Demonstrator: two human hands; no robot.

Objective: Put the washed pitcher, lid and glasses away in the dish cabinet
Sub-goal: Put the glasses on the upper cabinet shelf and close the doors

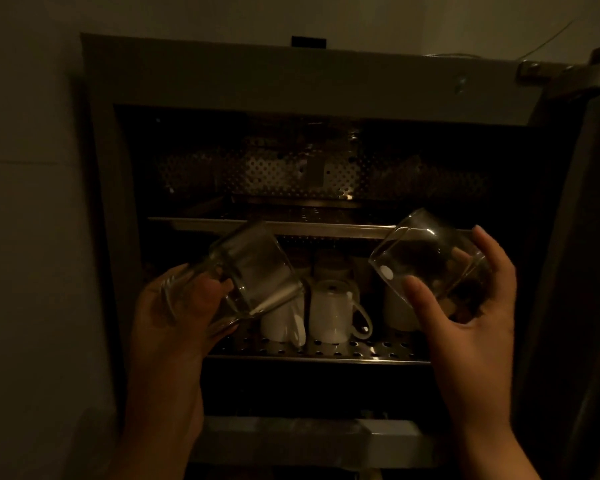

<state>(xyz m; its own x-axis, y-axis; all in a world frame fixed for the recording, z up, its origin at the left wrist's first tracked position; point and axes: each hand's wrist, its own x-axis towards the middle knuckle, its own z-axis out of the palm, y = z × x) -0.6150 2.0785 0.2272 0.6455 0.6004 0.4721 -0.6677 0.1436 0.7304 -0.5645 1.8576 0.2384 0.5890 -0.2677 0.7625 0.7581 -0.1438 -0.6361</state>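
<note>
The dish cabinet [201,81] stands open in front of me, dim inside. My left hand [174,323] grips a clear glass [253,268], tilted with its base up and to the right, just outside the lower shelf's left part. My right hand [471,306] holds a second clear glass [426,261], tilted with its base toward the upper left, in front of the lower shelf's right part. No pitcher or lid is in sight.
The lower perforated metal shelf [378,349] carries upside-down white mugs [329,310] in the middle and at the right. An upper perforated shelf [291,221] looks bare. The open cabinet door [575,237] stands at the right; a wall runs along the left.
</note>
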